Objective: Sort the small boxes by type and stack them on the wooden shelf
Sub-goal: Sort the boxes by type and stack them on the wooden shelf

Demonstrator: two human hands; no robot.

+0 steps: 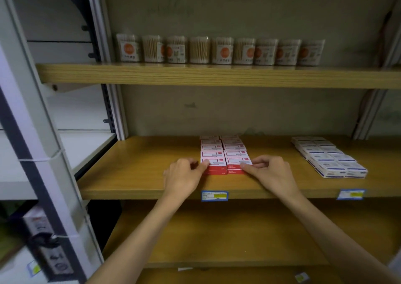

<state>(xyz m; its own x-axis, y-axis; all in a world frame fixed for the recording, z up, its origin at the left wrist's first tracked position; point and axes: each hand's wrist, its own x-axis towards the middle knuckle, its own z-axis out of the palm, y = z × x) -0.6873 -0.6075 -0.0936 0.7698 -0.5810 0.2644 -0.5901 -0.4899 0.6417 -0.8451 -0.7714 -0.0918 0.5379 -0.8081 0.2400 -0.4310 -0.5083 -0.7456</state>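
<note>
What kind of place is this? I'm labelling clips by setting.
Probably a shop or stockroom: wooden shelf with price tags on its edge, red boxes and blue-and-white boxes grouped by type, identical cotton-swab tubs lined up above.

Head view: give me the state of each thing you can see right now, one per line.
red boxes: stacked in two neat columns, mid-shelf.
left hand: fingers touching the front-left red box, not lifting.
right hand: fingers touching the front-right red box.
blue-and-white boxes: stacked in two columns on the right, untouched.
cotton swab tubs: upright in a row on the upper shelf.
wooden shelf: price labels on its front edge.
</note>
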